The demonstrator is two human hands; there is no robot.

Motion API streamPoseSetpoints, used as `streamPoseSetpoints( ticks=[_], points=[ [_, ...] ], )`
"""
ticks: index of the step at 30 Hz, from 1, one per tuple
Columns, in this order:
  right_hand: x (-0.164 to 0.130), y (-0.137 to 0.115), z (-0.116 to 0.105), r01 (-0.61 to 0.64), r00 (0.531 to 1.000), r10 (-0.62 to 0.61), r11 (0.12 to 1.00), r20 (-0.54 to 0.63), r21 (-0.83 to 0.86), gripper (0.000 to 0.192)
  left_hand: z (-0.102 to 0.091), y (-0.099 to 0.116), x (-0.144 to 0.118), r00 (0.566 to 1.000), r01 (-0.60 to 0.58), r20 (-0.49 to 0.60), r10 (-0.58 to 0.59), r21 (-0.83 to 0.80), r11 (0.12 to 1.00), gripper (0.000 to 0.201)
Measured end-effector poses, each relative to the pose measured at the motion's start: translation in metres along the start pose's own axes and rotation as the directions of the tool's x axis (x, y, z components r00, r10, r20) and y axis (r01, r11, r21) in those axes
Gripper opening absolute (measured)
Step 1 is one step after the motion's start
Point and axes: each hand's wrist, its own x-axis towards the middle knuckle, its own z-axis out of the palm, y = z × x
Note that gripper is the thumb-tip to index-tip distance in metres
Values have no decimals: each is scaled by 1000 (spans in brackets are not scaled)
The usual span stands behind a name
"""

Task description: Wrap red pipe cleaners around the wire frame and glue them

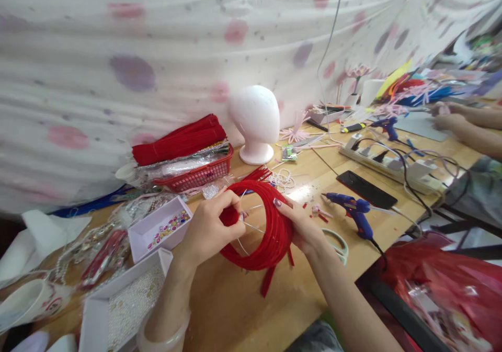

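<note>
Pinching thin silver wire (251, 227) in your closed left hand (209, 229) against the red velvet hoop (266, 226), you grip the hoop's far rim with your right hand (300, 226) above the wooden table (243, 310), beside a blue glue gun (353, 211).

Red ring (270, 226) between left hand (207, 229) and right hand (301, 226): fuzzy, velvety, matt. Thin wire (251, 227) at left fingertips: metal, shiny. Table (235, 299) under hands: pale wood, smooth, slight sheen. Glue gun (353, 211) right of right hand: blue plastic, glossy. Basket (200, 174) beyond left hand: red plastic mesh. Head form (255, 122) beyond hands: white foam, matt. Backdrop (157, 54): spotted cloth, creased.
</note>
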Motion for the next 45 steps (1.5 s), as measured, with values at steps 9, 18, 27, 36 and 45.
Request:
streamPoseSetpoints(
  ticks=[9, 18, 27, 36, 45],
  points=[
    [8, 10, -5, -17, 1000, 17, 1000, 1, 20, 47, -4, -9, 4, 977, 182, -84, -193, -125, 975, 10],
    [-16, 44, 27, 118, 991, -116, 993, -66, 31, 51, -6, -29, 13, 839, 370, -334, -430, -229, 900, 14],
    [-5, 40, 25, 207, 952, -211, 978, -224, -40, 58, -3, -11, 8, 854, 368, -357, -379, -100, 924, 13],
    [-6, 37, 14, 267, 941, -293, 950, -168, -164, 70, 7, -9, 9, 865, 364, -330, -377, -104, 926, 14],
    [-7, 35, 8, 204, 973, -213, 973, -88, -107, 74, 6, -8, 8, 858, 384, -320, -401, -117, 916, 16]
  ],
)
